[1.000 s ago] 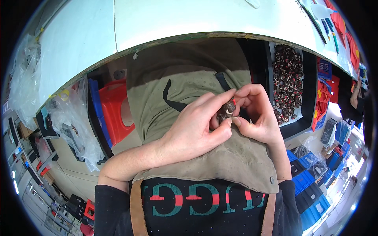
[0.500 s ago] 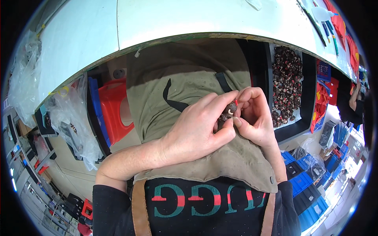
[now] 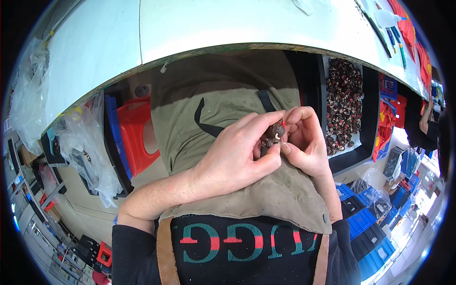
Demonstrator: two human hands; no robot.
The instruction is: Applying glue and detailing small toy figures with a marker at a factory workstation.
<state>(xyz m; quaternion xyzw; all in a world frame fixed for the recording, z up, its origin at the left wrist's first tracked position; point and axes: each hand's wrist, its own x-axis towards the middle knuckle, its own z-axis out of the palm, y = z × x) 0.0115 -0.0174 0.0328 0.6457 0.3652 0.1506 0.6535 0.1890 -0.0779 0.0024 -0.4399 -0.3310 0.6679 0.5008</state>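
Observation:
Over my lap, a small dark-brown figurine (image 3: 274,133) with a cream patch and a bit of red is held between my two hands. My left hand (image 3: 232,149) grips it from the left, thumb below and fingers above. At its right side, my right hand (image 3: 308,142) is closed, its bent index finger by the red bit and its thumb tip at the lower edge. Part of the figurine is covered by my fingers, so its full shape does not show. An olive-green apron (image 3: 185,152) lies beneath both hands.
The pale worktable (image 3: 199,28) curves across in front of me. To the right, a black tray (image 3: 353,160) holds many similar small brown pieces (image 3: 344,95). A red stool (image 3: 135,137) and plastic-covered bins (image 3: 90,156) stand left; blue crates (image 3: 363,223) are at lower right.
The figurine has turned slightly between my fingers, showing more of its brown surface. Both hands keep nearly the same grip. The whole view has shifted a little.

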